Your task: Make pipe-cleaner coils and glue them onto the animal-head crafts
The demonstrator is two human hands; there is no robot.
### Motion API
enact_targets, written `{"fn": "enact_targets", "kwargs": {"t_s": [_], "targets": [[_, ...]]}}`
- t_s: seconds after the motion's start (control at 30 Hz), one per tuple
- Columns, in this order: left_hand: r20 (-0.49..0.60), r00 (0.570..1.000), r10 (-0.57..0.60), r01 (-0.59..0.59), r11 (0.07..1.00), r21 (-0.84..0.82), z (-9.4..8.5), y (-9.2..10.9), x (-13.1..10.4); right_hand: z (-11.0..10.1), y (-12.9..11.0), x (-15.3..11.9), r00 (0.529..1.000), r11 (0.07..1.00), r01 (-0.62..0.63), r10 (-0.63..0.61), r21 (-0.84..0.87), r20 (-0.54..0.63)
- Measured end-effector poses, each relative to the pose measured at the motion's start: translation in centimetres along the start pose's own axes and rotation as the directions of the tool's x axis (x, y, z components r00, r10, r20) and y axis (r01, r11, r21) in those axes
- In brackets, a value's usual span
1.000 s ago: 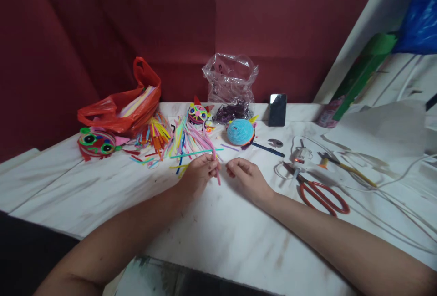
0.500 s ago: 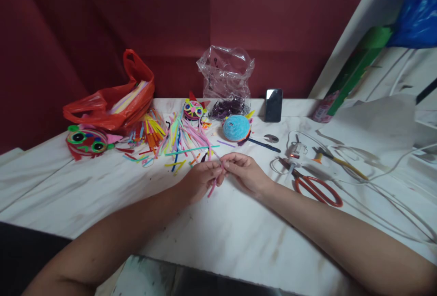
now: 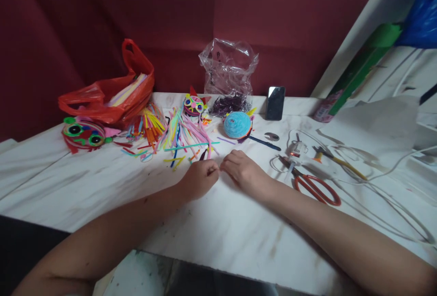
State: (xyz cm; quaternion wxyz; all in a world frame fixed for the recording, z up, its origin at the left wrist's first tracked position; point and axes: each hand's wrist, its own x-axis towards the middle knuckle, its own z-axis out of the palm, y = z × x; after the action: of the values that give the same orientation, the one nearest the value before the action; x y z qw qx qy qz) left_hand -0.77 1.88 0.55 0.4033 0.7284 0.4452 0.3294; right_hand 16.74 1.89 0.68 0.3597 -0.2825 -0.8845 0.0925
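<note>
My left hand [image 3: 202, 176] is closed, with thumb and fingers pinched together above the white marble-patterned table [image 3: 218, 237]. Close against it, my right hand [image 3: 244, 170] has its fingers bent down and pinched too. Between the fingertips they grip a pink pipe cleaner, which the fingers now almost wholly hide. Just beyond the left hand lies a spread of coloured pipe cleaners [image 3: 184, 134], with a green one [image 3: 193, 146] across it. Behind the right hand rests a round light-blue coiled piece [image 3: 236, 125].
Orange-handled scissors [image 3: 317, 189], pliers [image 3: 341, 164] and white cables lie on the right. A phone [image 3: 275, 103] leans at the back beside a clear plastic bag [image 3: 228, 68]. On the left are a red bag [image 3: 136, 100] and a colourful face figure [image 3: 85, 134].
Both hands have turned, their knuckles now more towards the camera. The pink pipe cleaner's end that hung below the fingers no longer shows. The view has shifted slightly.
</note>
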Motion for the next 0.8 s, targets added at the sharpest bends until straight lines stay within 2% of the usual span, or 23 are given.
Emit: {"fn": "enact_targets", "kwargs": {"t_s": [0.07, 0.13, 0.2, 0.23, 0.3, 0.37, 0.43, 0.5, 0.53, 0.6, 0.67, 0.7, 0.77, 0.8], "targets": [[0.005, 1.000, -0.002, 0.002, 1.000, 0.008, -0.1, 0.1, 0.0, -0.1, 0.3, 0.0, 0.999, 0.998, -0.034, 0.037, 0.060, -0.039], [0.008, 0.999, -0.039, 0.039, 0.995, -0.090, -0.1, 0.2, 0.1, 0.1, 0.6, 0.1, 0.971, 0.949, -0.189, 0.219, 0.251, -0.098], [0.014, 0.999, -0.046, 0.048, 0.974, -0.223, -0.2, 0.3, 0.2, 0.4, 0.9, 0.1, 0.900, 0.809, -0.360, 0.432, 0.464, -0.056], [0.024, 0.999, -0.047, 0.052, 0.959, -0.280, -0.2, 0.3, 0.3, 0.6, 0.9, 0.2, 0.867, 0.726, -0.410, 0.498, 0.553, -0.012], [0.052, 0.997, -0.061, 0.076, 0.930, -0.359, -0.1, 0.1, 0.4, 1.1, 0.8, 0.2, 0.835, 0.597, -0.434, 0.548, 0.675, 0.052], [0.083, 0.994, -0.066, 0.094, 0.914, -0.396, 0.1, -0.1, 0.4, 1.5, 0.6, 0.1, 0.837, 0.560, -0.409, 0.545, 0.721, 0.052], [0.111, 0.992, -0.058, 0.100, 0.902, -0.421, 0.2, -0.5, 0.5, 1.6, 0.4, 0.0, 0.853, 0.609, -0.403, 0.520, 0.683, 0.041], [0.137, 0.989, -0.057, 0.111, 0.895, -0.432, 0.3, -0.8, 0.6, 1.4, 0.3, -0.1, 0.891, 0.738, -0.387, 0.454, 0.553, 0.018], [0.149, 0.987, -0.064, 0.123, 0.895, -0.429, 0.3, -0.9, 0.6, 1.1, 0.3, -0.1, 0.923, 0.823, -0.347, 0.386, 0.450, 0.006], [0.161, 0.984, -0.081, 0.139, 0.908, -0.394, 0.2, -1.1, 0.7, 0.6, 0.4, -0.1, 0.983, 0.962, -0.183, 0.186, 0.204, 0.005], [0.158, 0.984, -0.081, 0.132, 0.929, -0.346, 0.1, -1.0, 0.6, 0.0, 0.5, -0.1, 0.999, 1.000, -0.010, 0.009, 0.006, 0.052], [0.154, 0.985, -0.077, 0.124, 0.938, -0.323, 0.0, -0.9, 0.6, -0.3, 0.6, -0.1, 0.996, 0.998, 0.045, -0.042, -0.043, 0.075], [0.152, 0.985, -0.083, 0.123, 0.952, -0.280, -0.2, -0.8, 0.4, -0.6, 0.5, 0.0, 0.995, 0.997, 0.065, -0.062, -0.037, 0.079], [0.152, 0.984, -0.092, 0.130, 0.956, -0.265, -0.2, -0.7, 0.4, -0.6, 0.5, 0.0, 0.997, 0.999, 0.032, -0.033, 0.018, 0.064]]}}
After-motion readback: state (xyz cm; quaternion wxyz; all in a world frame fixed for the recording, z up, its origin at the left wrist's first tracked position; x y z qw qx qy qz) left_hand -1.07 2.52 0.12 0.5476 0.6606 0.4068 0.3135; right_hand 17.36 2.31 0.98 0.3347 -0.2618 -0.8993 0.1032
